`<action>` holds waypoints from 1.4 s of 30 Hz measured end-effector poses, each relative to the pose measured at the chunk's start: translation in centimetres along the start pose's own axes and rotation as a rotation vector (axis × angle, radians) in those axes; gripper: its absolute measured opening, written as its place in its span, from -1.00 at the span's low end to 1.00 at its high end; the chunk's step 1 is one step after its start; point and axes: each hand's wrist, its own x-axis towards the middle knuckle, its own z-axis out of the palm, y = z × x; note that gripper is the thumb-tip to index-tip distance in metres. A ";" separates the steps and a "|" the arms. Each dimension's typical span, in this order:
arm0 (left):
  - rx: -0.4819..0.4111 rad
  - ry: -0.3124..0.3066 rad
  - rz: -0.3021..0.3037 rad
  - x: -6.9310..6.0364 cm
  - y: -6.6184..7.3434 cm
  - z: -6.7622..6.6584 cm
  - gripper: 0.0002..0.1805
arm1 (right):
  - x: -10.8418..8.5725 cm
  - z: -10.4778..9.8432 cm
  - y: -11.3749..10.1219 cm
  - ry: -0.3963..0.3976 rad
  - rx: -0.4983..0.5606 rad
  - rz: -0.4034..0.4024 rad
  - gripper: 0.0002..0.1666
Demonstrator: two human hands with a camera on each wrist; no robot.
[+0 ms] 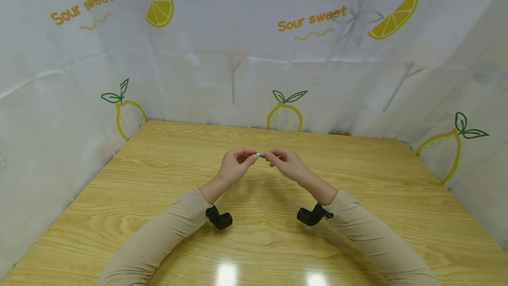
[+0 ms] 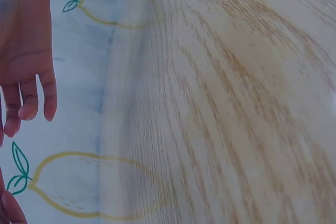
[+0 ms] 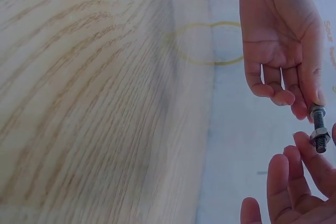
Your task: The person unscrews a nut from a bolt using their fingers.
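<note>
Above the middle of the table, a small metal bolt (image 1: 260,155) bridges the fingertips of my left hand (image 1: 233,167) and right hand (image 1: 291,165). The right wrist view shows my right hand (image 3: 281,35) pinching the head end of the bolt (image 3: 319,119), its shaft pointing down. A hex nut (image 3: 319,137) sits round the shaft near the free end, between the left thumb and a finger of my left hand (image 3: 302,198). In the left wrist view, my left hand (image 2: 26,40) shows at the left edge, the bolt out of sight.
The wood-grain table (image 1: 158,250) spreads beneath both forearms. A white curtain (image 1: 206,21) with lemon prints hangs behind it and at both sides. Black wrist mounts stick out below the left sleeve (image 1: 170,224) and right sleeve (image 1: 373,237).
</note>
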 end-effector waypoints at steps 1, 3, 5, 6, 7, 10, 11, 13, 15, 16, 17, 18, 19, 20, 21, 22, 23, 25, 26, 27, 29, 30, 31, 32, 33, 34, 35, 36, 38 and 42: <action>-0.002 -0.001 -0.006 0.0 0.0 0.0 -0.76 | 0.0 0.0 0.0 -0.002 -0.002 0.011 -0.51; -0.004 -0.001 -0.008 0.0 0.0 0.0 -0.76 | 0.0 0.1 0.0 0.008 0.001 0.010 -0.54; -0.008 -0.004 -0.007 0.0 0.0 0.0 -0.76 | 0.0 0.1 0.2 0.022 0.016 -0.020 -0.61; -0.012 -0.005 -0.007 0.0 0.0 0.0 -0.76 | 0.0 0.1 0.2 0.031 0.025 -0.033 -0.64; -0.014 -0.005 -0.005 0.0 0.0 0.0 -0.76 | 0.0 0.1 0.2 0.042 0.034 -0.041 -0.66; -0.015 0.000 -0.005 0.0 -0.1 -0.1 -0.76 | 0.0 0.0 0.2 0.054 0.044 -0.058 -0.62; -0.013 0.003 -0.004 0.0 -0.1 0.0 -0.77 | 0.0 0.0 0.1 0.050 0.041 -0.049 -0.59; -0.009 0.008 -0.002 0.0 -0.1 0.0 -0.76 | 0.0 0.0 0.1 0.035 0.024 -0.017 -0.56; -0.008 0.011 -0.002 0.0 -0.1 0.0 -0.76 | 0.0 0.0 0.1 0.010 0.007 0.001 -0.52; -0.008 0.011 -0.005 0.0 -0.1 0.0 -0.76 | 0.0 0.0 0.1 0.001 -0.002 0.009 -0.52; -0.010 0.010 -0.008 0.0 -0.1 0.0 -0.76 | 0.0 0.0 0.1 0.000 -0.003 0.018 -0.53; -0.012 0.009 -0.012 0.0 -0.1 0.0 -0.76 | 0.0 0.1 0.2 0.005 -0.007 0.017 -0.56; -0.012 0.008 -0.014 0.0 -0.1 0.0 -0.76 | 0.0 0.1 0.2 0.012 -0.002 0.006 -0.59; -0.012 0.007 -0.016 0.0 -0.1 0.0 -0.77 | 0.0 0.1 0.2 0.021 0.007 -0.004 -0.62; -0.012 0.007 -0.018 0.0 -0.1 0.0 -0.77 | 0.0 0.1 0.2 0.030 0.015 -0.015 -0.63; -0.011 0.006 -0.018 0.1 -0.1 0.0 -0.76 | 0.1 0.1 0.2 0.038 0.023 -0.024 -0.63; -0.012 0.006 -0.017 0.1 -0.1 0.0 -0.76 | 0.1 0.1 0.2 0.043 0.028 -0.033 -0.62; -0.012 0.005 -0.015 0.1 -0.1 0.0 -0.76 | 0.1 0.0 0.1 0.036 0.032 -0.036 -0.58; -0.012 0.004 -0.015 0.0 -0.1 0.0 -0.76 | 0.1 0.0 0.1 0.029 0.031 -0.027 -0.57; -0.014 0.004 -0.016 0.0 0.0 0.0 -0.76 | 0.1 0.0 0.0 0.019 0.023 -0.018 -0.57; -0.014 0.005 -0.019 0.0 0.0 -0.1 -0.75 | 0.0 0.0 -0.1 0.000 0.008 -0.001 -0.55; -0.015 0.004 -0.021 0.0 0.0 -0.1 -0.75 | 0.0 0.0 -0.1 -0.007 0.000 0.007 -0.53; -0.017 0.004 -0.023 0.0 0.1 -0.1 -0.75 | 0.0 0.0 -0.1 -0.008 -0.002 0.017 -0.52; -0.017 0.004 -0.024 0.0 0.1 -0.1 -0.75 | 0.0 0.0 -0.1 -0.004 -0.001 0.021 -0.53; -0.018 0.004 -0.025 0.0 0.1 -0.1 -0.75 | 0.0 0.1 0.0 0.000 0.002 0.015 -0.55; -0.019 0.002 -0.025 0.0 0.1 -0.1 -0.75 | 0.1 0.1 0.1 0.007 0.010 0.004 -0.59; -0.019 0.001 -0.025 0.0 0.1 -0.1 -0.75 | 0.1 0.1 0.2 0.016 0.017 -0.006 -0.63; -0.019 0.000 -0.026 0.0 0.1 -0.1 -0.75 | 0.1 0.1 0.2 0.023 0.026 -0.018 -0.64; -0.020 0.000 -0.026 0.0 0.1 -0.1 -0.75 | 0.1 0.1 0.3 0.032 0.048 -0.037 -0.64; -0.007 0.008 -0.010 -0.1 0.2 -0.1 -0.75 | 0.1 0.0 0.2 0.018 0.043 -0.031 -0.57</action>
